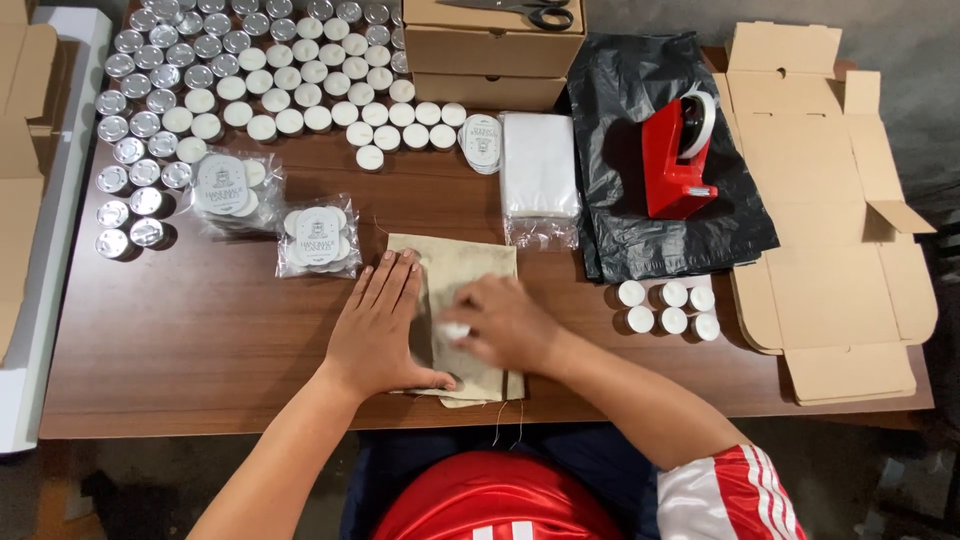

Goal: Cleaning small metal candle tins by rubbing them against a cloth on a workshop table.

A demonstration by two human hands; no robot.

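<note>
A beige cloth pouch (pixel 462 268) lies flat on the brown table (pixel 200 330) in front of me. My left hand (pixel 378 325) presses flat on the pouch's left side, fingers spread. My right hand (pixel 505 322) rests on the pouch's middle, blurred, with a small white tealight (pixel 452 330) at its fingertips; whether it grips the candle is unclear. Six white tealights (pixel 666 307) stand in two rows to the right of my right hand.
Many white and silver-cupped tealights (pixel 240 80) cover the far left. Two clear bags of tealights (pixel 318 236) lie nearer. A stack of clear bags (pixel 538 165), a red tape dispenser (pixel 676 160) on black plastic, closed boxes with scissors (pixel 520 12), and a flat unfolded carton (pixel 830 210) sit around.
</note>
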